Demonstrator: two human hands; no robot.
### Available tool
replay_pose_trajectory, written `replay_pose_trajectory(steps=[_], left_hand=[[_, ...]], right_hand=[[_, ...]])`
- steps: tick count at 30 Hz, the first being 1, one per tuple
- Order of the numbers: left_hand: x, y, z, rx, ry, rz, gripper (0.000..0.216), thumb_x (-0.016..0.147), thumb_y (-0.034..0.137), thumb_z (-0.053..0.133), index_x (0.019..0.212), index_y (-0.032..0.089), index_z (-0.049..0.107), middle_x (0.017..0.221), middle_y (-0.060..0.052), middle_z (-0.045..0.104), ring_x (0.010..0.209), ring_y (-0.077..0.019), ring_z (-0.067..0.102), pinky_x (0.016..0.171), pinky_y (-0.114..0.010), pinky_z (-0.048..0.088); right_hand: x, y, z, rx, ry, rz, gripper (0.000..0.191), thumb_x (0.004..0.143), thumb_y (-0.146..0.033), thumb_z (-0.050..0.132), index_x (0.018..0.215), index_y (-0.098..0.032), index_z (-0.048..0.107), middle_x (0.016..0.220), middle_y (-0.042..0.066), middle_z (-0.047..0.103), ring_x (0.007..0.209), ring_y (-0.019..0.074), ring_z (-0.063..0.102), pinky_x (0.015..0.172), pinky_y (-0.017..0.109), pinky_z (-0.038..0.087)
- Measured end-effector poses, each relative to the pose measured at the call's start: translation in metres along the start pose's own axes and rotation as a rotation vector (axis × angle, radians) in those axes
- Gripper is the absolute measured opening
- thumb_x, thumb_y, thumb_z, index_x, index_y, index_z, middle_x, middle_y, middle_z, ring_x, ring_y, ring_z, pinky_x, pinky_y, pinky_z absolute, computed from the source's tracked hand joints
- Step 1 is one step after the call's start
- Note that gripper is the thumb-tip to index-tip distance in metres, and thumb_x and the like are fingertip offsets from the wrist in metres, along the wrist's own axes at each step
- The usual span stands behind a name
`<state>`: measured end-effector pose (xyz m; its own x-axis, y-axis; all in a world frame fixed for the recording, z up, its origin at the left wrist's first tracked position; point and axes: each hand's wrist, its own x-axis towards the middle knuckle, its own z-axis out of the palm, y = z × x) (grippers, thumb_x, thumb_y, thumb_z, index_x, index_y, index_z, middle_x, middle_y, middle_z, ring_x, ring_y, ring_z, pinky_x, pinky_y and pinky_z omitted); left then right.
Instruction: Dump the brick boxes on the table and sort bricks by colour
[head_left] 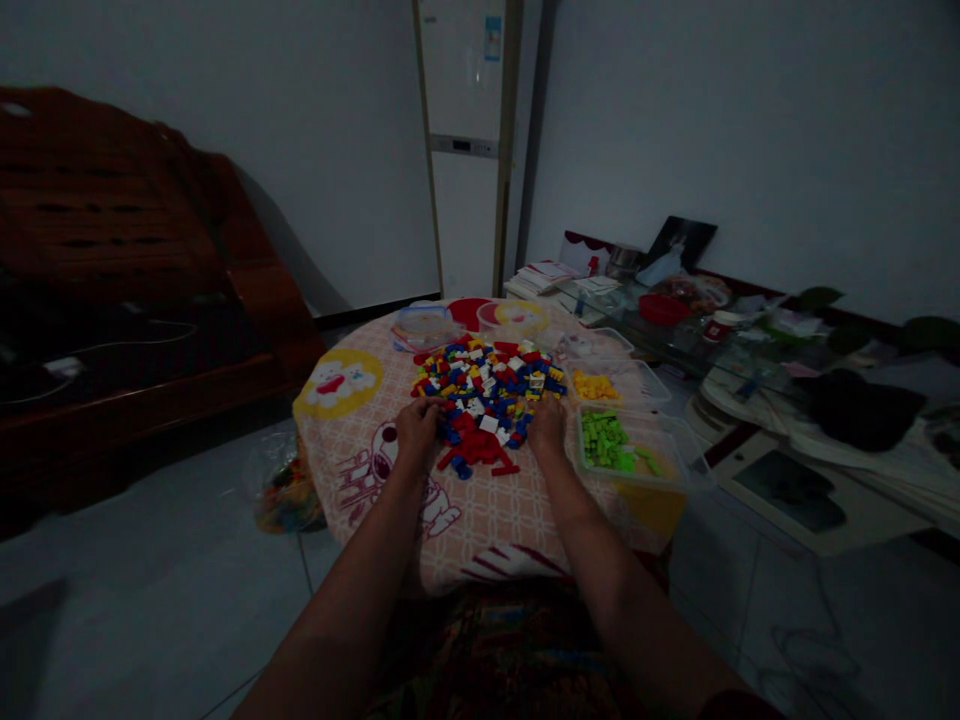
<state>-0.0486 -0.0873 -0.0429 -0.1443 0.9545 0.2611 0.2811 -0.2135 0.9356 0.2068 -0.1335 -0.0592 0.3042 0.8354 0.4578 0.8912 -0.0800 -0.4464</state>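
Observation:
A heap of mixed toy building bricks [487, 385], in red, blue, white and yellow, lies on the cloth-covered round table [502, 525]. At the heap's left edge is my left hand [418, 430], its fingers curled together against the bricks; whatever they pinch is too dark and small to make out. My right hand [547, 425] rests at the right edge, closed, with its fingertips mostly hidden. Several red bricks [480, 447] spread towards me between the hands. Just right of my right hand stands a clear plastic box [671, 470] with green bricks [604, 440] inside.
Behind the green bricks' box, another clear container holds yellow bricks [596, 385]. More clear tubs [424, 325] stand at the table's far side. A plastic bag [285, 495] sits on the floor at left. A wooden bench [150, 280] and a cluttered glass shelf [675, 340] flank the table.

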Motion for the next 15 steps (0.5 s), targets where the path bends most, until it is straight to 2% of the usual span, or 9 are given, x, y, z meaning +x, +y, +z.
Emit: replay_pose_trajectory(steps=[6, 11, 15], left_hand=[[-0.001, 0.003, 0.0, 0.009, 0.005, -0.007, 0.027, 0.075, 0.028, 0.056, 0.088, 0.02, 0.079, 0.077, -0.005, 0.077, 0.07, -0.0208, 0.071, 0.069, -0.03, 0.054], [-0.001, 0.003, 0.0, -0.004, -0.002, -0.027, 0.028, 0.075, 0.028, 0.056, 0.089, 0.019, 0.079, 0.075, -0.005, 0.076, 0.069, -0.021, 0.07, 0.067, -0.03, 0.054], [-0.001, 0.002, 0.0, -0.001, 0.005, -0.01, 0.028, 0.075, 0.028, 0.056, 0.088, 0.019, 0.079, 0.076, -0.005, 0.076, 0.069, -0.0203, 0.07, 0.067, -0.03, 0.053]], right_hand=[[-0.005, -0.002, -0.007, 0.021, 0.071, -0.012, 0.031, 0.092, -0.009, 0.048, 0.107, -0.015, 0.074, 0.13, 0.017, 0.067, 0.121, 0.028, 0.059, 0.109, 0.04, 0.041], [-0.007, -0.006, -0.016, 0.073, 0.068, -0.007, 0.031, 0.094, -0.009, 0.047, 0.111, -0.017, 0.072, 0.109, 0.013, 0.073, 0.106, 0.0261, 0.063, 0.099, 0.036, 0.045], [-0.009, -0.011, -0.021, 0.081, 0.121, 0.002, 0.029, 0.096, -0.013, 0.048, 0.113, -0.018, 0.072, 0.108, 0.014, 0.074, 0.106, 0.0276, 0.063, 0.099, 0.038, 0.045]])
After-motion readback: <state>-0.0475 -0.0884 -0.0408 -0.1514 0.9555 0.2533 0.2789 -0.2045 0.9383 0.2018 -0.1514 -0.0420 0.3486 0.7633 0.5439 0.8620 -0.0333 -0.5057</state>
